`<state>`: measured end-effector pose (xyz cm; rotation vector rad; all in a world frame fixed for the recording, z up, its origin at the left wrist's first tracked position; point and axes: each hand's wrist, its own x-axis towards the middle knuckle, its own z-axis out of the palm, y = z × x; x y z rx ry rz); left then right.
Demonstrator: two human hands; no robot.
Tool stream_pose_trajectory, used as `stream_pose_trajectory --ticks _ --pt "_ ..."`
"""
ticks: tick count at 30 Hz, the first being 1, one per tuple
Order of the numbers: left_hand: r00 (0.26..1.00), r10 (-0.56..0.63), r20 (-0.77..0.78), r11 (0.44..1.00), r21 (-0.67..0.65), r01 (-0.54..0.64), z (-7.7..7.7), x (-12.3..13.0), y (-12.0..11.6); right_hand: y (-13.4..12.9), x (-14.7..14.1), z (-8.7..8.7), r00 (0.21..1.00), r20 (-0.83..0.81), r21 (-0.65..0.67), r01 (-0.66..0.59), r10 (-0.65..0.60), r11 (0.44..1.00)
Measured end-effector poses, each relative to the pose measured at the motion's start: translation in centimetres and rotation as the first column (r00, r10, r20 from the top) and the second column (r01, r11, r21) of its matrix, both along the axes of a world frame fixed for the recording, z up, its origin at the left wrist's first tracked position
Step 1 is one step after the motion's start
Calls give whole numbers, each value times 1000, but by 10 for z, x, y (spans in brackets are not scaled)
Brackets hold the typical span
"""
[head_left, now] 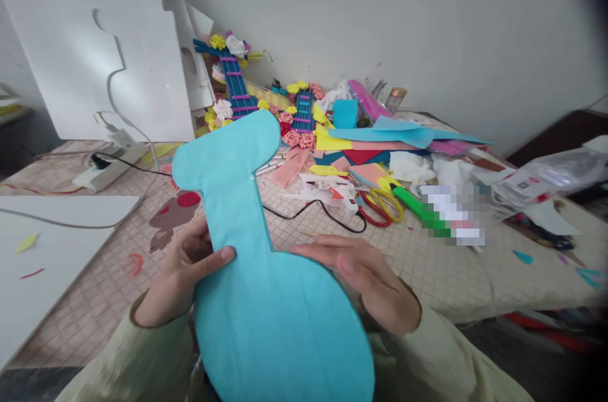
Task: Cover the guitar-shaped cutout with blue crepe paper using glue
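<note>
A light blue guitar-shaped cutout (280, 320) stands tilted in front of me, its rounded body low and its wide head up and to the left. My left hand (185, 269) grips the left side of its neck, thumb on the front face and the other fingers behind. On the right, my right hand (365, 275) lies along the upper edge of the rounded body, fingers stretched out and pointing left. The palm side of that hand is partly hidden.
A glue gun (337, 190), red scissors (375, 209) and a green marker (420, 209) lie beyond the cutout. Paper-flower guitars (237, 85) lean at the back. At left are a power strip (111, 168) and a white board (57, 250).
</note>
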<state>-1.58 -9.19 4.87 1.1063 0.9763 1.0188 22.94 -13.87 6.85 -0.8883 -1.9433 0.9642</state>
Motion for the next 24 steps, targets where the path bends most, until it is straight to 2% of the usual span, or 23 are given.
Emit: stream_pose_trajectory --ticks 4,10,14,17,19,21,23,24 --pt "998 57 27 998 10 -57 0 5 -1 0 -1 -3 997 -77 -61 -3 -2 998" --pt "998 66 19 997 -29 -66 -2 6 -2 -6 -4 1 996 -84 -28 13 -15 1000" --pt "999 44 12 999 -29 -43 -1 6 -1 -7 -3 2 999 -44 154 10 -4 988" --pt "1000 3 -3 1000 -25 -3 4 8 -2 -6 -1 4 999 37 361 -20 8 932" --pt "1000 -1 2 999 -37 1 8 11 -4 -4 0 5 996 91 395 -29 -8 918" --pt "999 31 10 997 -73 -30 10 12 -6 -2 -1 5 995 92 283 14 -42 959" --pt "998 70 2 992 -109 -69 9 11 -6 0 -2 2 993 41 67 108 -111 992" --pt "998 70 2 990 -119 -69 7 9 -6 2 -3 -1 988 4 -44 153 -153 987"
